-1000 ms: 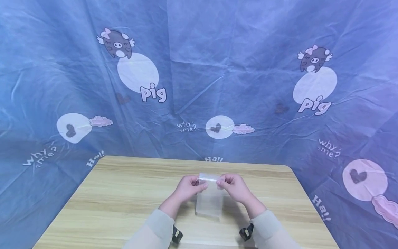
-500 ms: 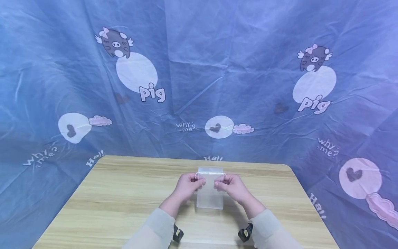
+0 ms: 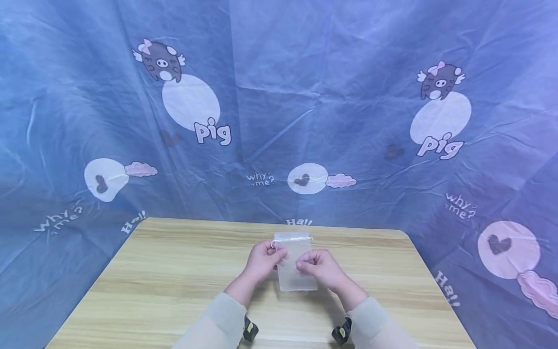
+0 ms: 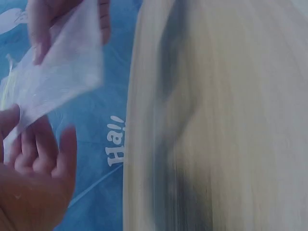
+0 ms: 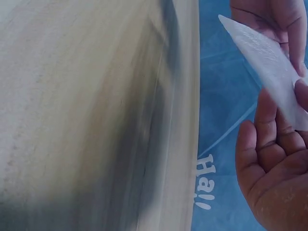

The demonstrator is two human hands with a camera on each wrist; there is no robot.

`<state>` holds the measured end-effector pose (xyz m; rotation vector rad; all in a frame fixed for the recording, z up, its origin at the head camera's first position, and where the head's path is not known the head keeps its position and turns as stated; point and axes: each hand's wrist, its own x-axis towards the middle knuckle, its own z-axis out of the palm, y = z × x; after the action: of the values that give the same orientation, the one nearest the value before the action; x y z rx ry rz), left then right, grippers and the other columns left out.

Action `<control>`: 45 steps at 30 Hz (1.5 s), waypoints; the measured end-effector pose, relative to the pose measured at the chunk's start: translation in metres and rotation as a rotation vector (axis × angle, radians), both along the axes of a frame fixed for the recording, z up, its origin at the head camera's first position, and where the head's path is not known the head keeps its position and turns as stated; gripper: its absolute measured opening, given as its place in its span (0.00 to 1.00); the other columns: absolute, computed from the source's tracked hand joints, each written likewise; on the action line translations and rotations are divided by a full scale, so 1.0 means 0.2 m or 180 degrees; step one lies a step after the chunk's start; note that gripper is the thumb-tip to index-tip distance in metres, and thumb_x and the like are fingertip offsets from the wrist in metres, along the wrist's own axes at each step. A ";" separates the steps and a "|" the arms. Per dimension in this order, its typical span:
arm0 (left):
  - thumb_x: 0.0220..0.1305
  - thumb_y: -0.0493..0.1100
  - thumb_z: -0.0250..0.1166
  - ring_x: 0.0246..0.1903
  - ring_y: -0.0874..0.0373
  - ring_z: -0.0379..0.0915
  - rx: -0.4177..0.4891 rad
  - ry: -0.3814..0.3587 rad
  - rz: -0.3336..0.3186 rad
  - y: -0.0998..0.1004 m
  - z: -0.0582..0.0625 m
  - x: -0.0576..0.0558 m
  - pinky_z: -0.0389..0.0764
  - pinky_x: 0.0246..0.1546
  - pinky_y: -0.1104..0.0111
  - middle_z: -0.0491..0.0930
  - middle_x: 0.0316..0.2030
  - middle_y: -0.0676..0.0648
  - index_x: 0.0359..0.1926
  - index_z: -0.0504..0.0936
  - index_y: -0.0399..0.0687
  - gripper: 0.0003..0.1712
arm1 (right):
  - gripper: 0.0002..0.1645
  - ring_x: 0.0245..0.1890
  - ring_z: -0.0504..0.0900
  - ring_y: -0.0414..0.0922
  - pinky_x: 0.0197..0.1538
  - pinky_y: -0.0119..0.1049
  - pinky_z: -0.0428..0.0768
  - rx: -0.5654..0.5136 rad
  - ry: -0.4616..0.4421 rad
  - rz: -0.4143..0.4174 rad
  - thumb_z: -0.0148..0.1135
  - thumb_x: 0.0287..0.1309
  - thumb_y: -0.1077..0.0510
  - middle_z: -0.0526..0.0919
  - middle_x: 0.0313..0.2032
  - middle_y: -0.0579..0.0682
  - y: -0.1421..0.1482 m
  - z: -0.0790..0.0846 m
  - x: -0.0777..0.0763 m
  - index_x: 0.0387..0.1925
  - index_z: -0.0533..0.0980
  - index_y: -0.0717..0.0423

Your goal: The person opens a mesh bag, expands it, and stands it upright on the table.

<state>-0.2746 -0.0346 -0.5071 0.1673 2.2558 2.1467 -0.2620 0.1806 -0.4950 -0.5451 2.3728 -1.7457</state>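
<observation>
A sheer white drawstring pouch (image 3: 296,278) is held up over the wooden table, its gathered cord band near the top. My left hand (image 3: 262,261) pinches its left edge just below the cord, thumb in front and fingers behind. Lower on the right side, my right hand (image 3: 321,266) pinches the pouch between thumb and fingers. In the left wrist view the pouch (image 4: 72,72) stretches flat between both hands. From the right wrist, the pouch (image 5: 269,62) appears nearly edge-on, with the curled fingers of my right hand (image 5: 274,159) behind it.
The light wood-grain table (image 3: 174,276) spreads out below both hands. Behind it and at the sides hangs a blue curtain (image 3: 279,121) printed with pigs and words. Black straps with small devices (image 3: 342,332) sit at both wrists.
My right hand has slid from the pouch's top corner down its right side. The pouch has risen a little and now tilts, its lower end swung right. My left hand keeps its pinch.
</observation>
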 end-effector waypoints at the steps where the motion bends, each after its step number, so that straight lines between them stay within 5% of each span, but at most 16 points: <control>1: 0.67 0.36 0.72 0.34 0.57 0.82 -0.0088 0.0062 0.0127 0.01 0.00 0.00 0.87 0.37 0.63 0.87 0.41 0.41 0.55 0.79 0.31 0.19 | 0.09 0.34 0.84 0.42 0.44 0.34 0.83 0.0006 -0.0014 -0.0030 0.68 0.66 0.66 0.89 0.35 0.59 0.00 0.00 0.00 0.40 0.83 0.72; 4: 0.63 0.37 0.75 0.44 0.51 0.79 -0.0545 0.0458 0.0620 0.03 0.02 0.03 0.85 0.46 0.58 0.81 0.53 0.41 0.66 0.73 0.35 0.34 | 0.09 0.34 0.84 0.41 0.43 0.35 0.84 -0.0011 -0.0054 -0.0093 0.67 0.66 0.65 0.89 0.34 0.57 0.00 0.01 0.00 0.40 0.83 0.73; 7: 0.60 0.37 0.77 0.51 0.47 0.77 -0.1027 0.1090 0.0862 0.04 0.05 0.06 0.81 0.54 0.51 0.77 0.56 0.43 0.62 0.79 0.41 0.29 | 0.10 0.32 0.85 0.39 0.41 0.34 0.86 -0.0086 -0.0095 -0.0119 0.67 0.67 0.66 0.89 0.33 0.56 0.00 0.02 0.00 0.40 0.83 0.74; 11: 0.61 0.37 0.77 0.52 0.50 0.79 -0.1490 0.1884 0.0421 0.07 0.08 0.09 0.78 0.59 0.49 0.83 0.48 0.51 0.47 0.88 0.47 0.14 | 0.11 0.29 0.83 0.38 0.38 0.32 0.84 -0.0152 -0.0130 -0.0171 0.65 0.68 0.66 0.89 0.32 0.58 0.00 0.03 0.00 0.40 0.82 0.76; 14: 0.61 0.42 0.78 0.51 0.54 0.81 -0.1766 0.2135 0.0060 0.09 0.08 0.11 0.76 0.63 0.46 0.86 0.46 0.54 0.45 0.89 0.50 0.12 | 0.12 0.33 0.84 0.39 0.40 0.32 0.83 -0.0187 -0.0119 -0.0189 0.64 0.70 0.65 0.89 0.36 0.62 0.00 0.04 -0.01 0.39 0.82 0.76; 20: 0.59 0.43 0.80 0.50 0.55 0.82 -0.1978 0.2091 -0.0037 0.10 0.07 0.13 0.75 0.63 0.45 0.87 0.46 0.55 0.48 0.87 0.50 0.17 | 0.16 0.47 0.88 0.40 0.50 0.35 0.86 -0.0475 -0.0235 -0.0049 0.60 0.74 0.64 0.85 0.53 0.71 -0.01 0.03 0.00 0.41 0.79 0.80; 25: 0.60 0.44 0.80 0.50 0.56 0.82 -0.2113 0.2077 -0.0030 0.10 0.06 0.14 0.77 0.59 0.50 0.87 0.46 0.55 0.49 0.90 0.52 0.16 | 0.15 0.34 0.88 0.38 0.45 0.35 0.87 -0.0611 -0.0291 -0.0032 0.56 0.73 0.67 0.88 0.47 0.68 -0.01 0.02 0.00 0.45 0.78 0.82; 40: 0.65 0.45 0.76 0.36 0.64 0.82 -0.2317 0.2042 0.0221 0.10 0.05 0.14 0.78 0.47 0.59 0.88 0.37 0.59 0.39 0.93 0.53 0.04 | 0.30 0.31 0.89 0.42 0.46 0.37 0.87 -0.0665 -0.0505 -0.0026 0.46 0.83 0.55 0.89 0.41 0.68 0.01 0.07 0.00 0.67 0.66 0.81; 45: 0.67 0.43 0.74 0.34 0.63 0.81 -0.1940 0.1695 0.0241 0.11 0.05 0.13 0.81 0.44 0.62 0.87 0.35 0.56 0.37 0.91 0.48 0.04 | 0.30 0.33 0.89 0.42 0.48 0.37 0.87 -0.0885 -0.0641 -0.0029 0.38 0.80 0.59 0.90 0.40 0.65 0.01 0.07 0.01 0.68 0.64 0.81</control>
<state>-0.2483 -0.0130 -0.4963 0.7069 3.1255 1.4474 -0.2607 0.1831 -0.4808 -0.3705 2.0169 -2.0430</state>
